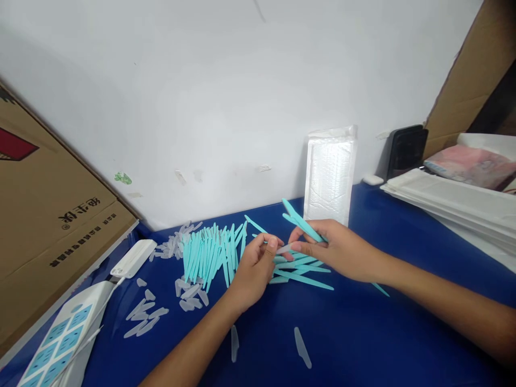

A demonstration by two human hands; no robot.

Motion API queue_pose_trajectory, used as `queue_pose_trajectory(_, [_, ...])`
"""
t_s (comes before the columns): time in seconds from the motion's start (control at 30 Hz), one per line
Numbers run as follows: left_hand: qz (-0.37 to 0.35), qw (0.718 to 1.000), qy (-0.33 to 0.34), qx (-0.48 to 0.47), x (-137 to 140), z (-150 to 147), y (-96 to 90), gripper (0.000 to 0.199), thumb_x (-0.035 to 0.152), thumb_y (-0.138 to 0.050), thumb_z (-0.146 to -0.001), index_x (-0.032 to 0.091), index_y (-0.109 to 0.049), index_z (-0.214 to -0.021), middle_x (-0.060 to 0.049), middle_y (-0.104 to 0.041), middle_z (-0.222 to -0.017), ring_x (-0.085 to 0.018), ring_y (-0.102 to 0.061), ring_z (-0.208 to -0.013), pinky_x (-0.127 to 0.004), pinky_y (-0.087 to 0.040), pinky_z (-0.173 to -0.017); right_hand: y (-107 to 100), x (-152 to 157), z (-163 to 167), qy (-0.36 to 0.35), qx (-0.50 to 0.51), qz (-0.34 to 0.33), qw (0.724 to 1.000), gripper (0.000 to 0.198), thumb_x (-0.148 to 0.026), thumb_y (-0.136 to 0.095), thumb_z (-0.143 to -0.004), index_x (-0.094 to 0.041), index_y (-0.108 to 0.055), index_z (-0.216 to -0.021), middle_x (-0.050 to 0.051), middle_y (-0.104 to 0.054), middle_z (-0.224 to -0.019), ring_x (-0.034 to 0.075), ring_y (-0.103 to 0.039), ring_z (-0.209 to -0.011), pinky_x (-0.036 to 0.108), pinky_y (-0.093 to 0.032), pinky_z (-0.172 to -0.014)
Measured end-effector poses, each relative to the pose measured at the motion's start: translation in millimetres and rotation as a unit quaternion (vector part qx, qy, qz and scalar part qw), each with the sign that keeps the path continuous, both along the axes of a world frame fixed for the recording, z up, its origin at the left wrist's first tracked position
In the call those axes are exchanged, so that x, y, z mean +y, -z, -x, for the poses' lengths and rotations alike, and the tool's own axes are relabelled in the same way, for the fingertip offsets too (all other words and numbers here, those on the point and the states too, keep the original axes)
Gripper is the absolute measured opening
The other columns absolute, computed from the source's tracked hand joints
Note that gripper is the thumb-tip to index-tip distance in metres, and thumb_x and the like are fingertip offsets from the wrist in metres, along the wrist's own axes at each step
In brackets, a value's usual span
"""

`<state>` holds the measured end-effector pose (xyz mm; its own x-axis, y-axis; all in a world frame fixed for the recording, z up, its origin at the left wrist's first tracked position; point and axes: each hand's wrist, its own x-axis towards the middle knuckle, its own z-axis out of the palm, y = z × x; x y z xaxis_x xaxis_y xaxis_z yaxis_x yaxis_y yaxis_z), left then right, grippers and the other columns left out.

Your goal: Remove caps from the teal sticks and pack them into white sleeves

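The right hand (326, 242) is closed around a few teal sticks (301, 222), their tips fanned apart above the knuckles, while its thumb and a fingertip meet a clear piece (284, 249). The left hand (256, 263) is beside it with thumb and fingers drawn together at the piece's other end; the fingers hide the contact, so I cannot tell whether it really pinches the piece or merely touches it.

The likeliest slip, I judge, is at that piece: it is small and looks smooth, and a light or uneven pinch could let it drop among the loose sticks (312, 271) under the hands. The held sticks could also slide or splay, since the same hand must grip them and work its fingertips. A low wrist could brush the stick pile (209, 252) and break up its row.

The sticks look like matte plastic, slim, flat and tapering. The clear pieces (145, 317) at left are frosted, short and blade-shaped; two more lie nearer the viewer on the smooth blue table (355, 344). Behind stands a shiny, crinkled packet (330, 177).
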<state>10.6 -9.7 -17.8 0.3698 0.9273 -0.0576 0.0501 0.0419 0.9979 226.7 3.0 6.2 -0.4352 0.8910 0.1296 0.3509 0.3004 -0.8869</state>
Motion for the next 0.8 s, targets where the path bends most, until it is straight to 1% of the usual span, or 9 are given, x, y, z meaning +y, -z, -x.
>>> queue_pose_trajectory(0.03, [-0.029, 0.999, -0.008, 0.022, 2.0, 1.7, 1.0, 0.041, 0.061, -0.049, -0.102, 0.021, -0.056, -0.100, 0.004, -0.060, -0.065, -0.005, -0.027, -0.042, -0.021, -0.023, -0.044, -0.1, 2.0, -1.8, 0.011, -0.006, -0.002, 1.000, 0.030, -0.052, -0.069, -0.092, -0.023, -0.072, -0.092, -0.006, -0.036, -0.066, 0.012, -0.037, -0.059, 0.026, -0.035, -0.056])
queue_pose_trajectory(0.1, [-0.082, 0.994, -0.013, 0.066, 4.2, 4.4, 1.5, 0.037, 0.057, -0.051, -0.102, 0.020, -0.057, -0.099, 0.002, -0.065, -0.070, -0.007, -0.037, -0.047, -0.021, -0.029, -0.048, 0.3, 4.8, -4.3, 0.018, -0.006, 0.000, 1.000, 0.028, -0.051, -0.069, -0.092, -0.023, -0.072, -0.092, -0.006, -0.033, -0.067, 0.012, -0.035, -0.059, 0.026, -0.034, -0.056])
queue_pose_trajectory(0.2, [-0.153, 0.980, -0.026, 0.125, 3.0, 6.0, -0.3, 0.032, 0.052, -0.053, -0.103, 0.021, -0.062, -0.106, 0.002, -0.062, -0.067, -0.011, -0.050, -0.057, -0.023, -0.036, -0.055, 1.4, 6.0, -5.2, 0.010, -0.014, -0.003, 1.000, 0.027, -0.050, -0.069, -0.092, -0.023, -0.071, -0.091, -0.006, -0.037, -0.068, 0.012, -0.036, -0.061, 0.026, -0.034, -0.056])
queue_pose_trajectory(0.3, [-0.195, 0.965, -0.032, 0.170, 0.4, 6.1, -1.7, 0.033, 0.050, -0.052, -0.104, 0.021, -0.066, -0.105, 0.000, -0.067, -0.073, -0.011, -0.051, -0.057, -0.024, -0.034, -0.054, 2.2, 5.7, -4.9, -0.005, -0.019, -0.002, 1.000, 0.028, -0.050, -0.067, -0.093, -0.023, -0.071, -0.091, -0.005, -0.043, -0.069, 0.013, -0.038, -0.062, 0.026, -0.033, -0.057])
queue_pose_trajectory(0.43, [-0.185, 0.968, -0.033, 0.166, -0.7, 5.6, -1.0, 0.033, 0.050, -0.060, -0.100, 0.022, -0.069, -0.114, -0.004, -0.076, -0.091, -0.010, -0.052, -0.054, -0.024, -0.033, -0.051, 2.5, 6.4, -5.6, 0.000, -0.023, 0.000, 1.000, 0.030, -0.053, -0.066, -0.094, -0.023, -0.071, -0.093, -0.005, -0.042, -0.068, 0.013, -0.037, -0.061, 0.027, -0.031, -0.056])
queue_pose_trajectory(0.57, [-0.195, 0.966, -0.050, 0.161, 0.2, 6.0, 0.2, 0.030, 0.048, -0.062, -0.099, 0.021, -0.074, -0.109, -0.004, -0.076, -0.087, -0.010, -0.050, -0.053, -0.024, -0.032, -0.051, 2.3, 5.0, -6.1, 0.001, -0.017, -0.002, 1.000, 0.037, -0.059, -0.063, -0.095, -0.023, -0.067, -0.093, -0.004, -0.043, -0.069, 0.013, -0.038, -0.061, 0.027, -0.032, -0.055])
queue_pose_trajectory(0.67, [-0.185, 0.969, -0.080, 0.143, 4.2, 7.9, 0.6, 0.030, 0.047, -0.062, -0.098, 0.020, -0.074, -0.104, -0.003, -0.075, -0.084, -0.008, -0.045, -0.050, -0.024, -0.029, -0.048, 2.1, 2.6, -6.2, 0.009, 0.036, 0.030, 0.999, 0.041, -0.064, -0.048, -0.101, -0.024, -0.055, -0.097, -0.005, -0.040, -0.068, 0.013, -0.035, -0.058, 0.026, -0.032, -0.053])
queue_pose_trajectory(0.73, [-0.173, 0.970, -0.109, 0.131, 8.3, 9.9, 0.8, 0.031, 0.048, -0.064, -0.097, 0.020, -0.074, -0.102, -0.003, -0.075, -0.085, -0.008, -0.046, -0.050, -0.023, -0.030, -0.047, 2.2, 2.3, -6.5, 0.008, 0.062, 0.050, 0.997, 0.042, -0.064, -0.039, -0.105, -0.024, -0.048, -0.094, -0.006, -0.039, -0.067, 0.012, -0.033, -0.057, 0.026, -0.032, -0.052])
queue_pose_trajectory(0.8, [-0.166, 0.970, -0.129, 0.123, 12.5, 12.1, 0.8, 0.032, 0.049, -0.065, -0.096, 0.019, -0.074, -0.101, -0.004, -0.076, -0.087, -0.009, -0.049, -0.052, -0.023, -0.032, -0.048, 2.5, 3.8, -7.1, 0.006, 0.056, 0.039, 0.998, 0.041, -0.061, -0.037, -0.107, -0.024, -0.046, -0.091, -0.006, -0.040, -0.067, 0.012, -0.033, -0.057, 0.026, -0.033, -0.053])
